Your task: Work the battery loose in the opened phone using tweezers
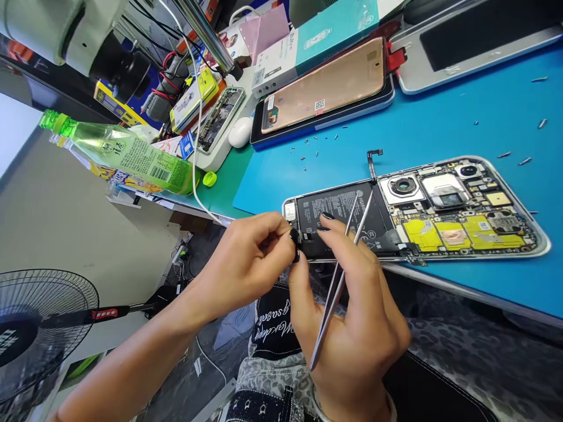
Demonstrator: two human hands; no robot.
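Observation:
An opened smartphone (534, 225) lies at the blue mat's near edge, its black battery (336, 202) and inner boards exposed. A thin black flex cable (373, 165) sticks up past its far side. At the phone's left end, my left hand (253, 255) is closed in a pinch; whatever lies between those fingertips is hidden. My right hand (356, 305) holds metal tweezers (335, 287) across the palm and between the fingers, tips pointing over the battery. The right thumb reaches the left fingertips, while its index finger hovers over the battery's lower left part.
Small screws (316, 153) are scattered on the blue mat (440, 129). Behind stand a gold phone back panel (329, 88), a teal-and-white box (316, 44) and another opened phone (222, 117). At left are a green bottle (127, 152), a white cable (197, 123) and a fan (39, 328).

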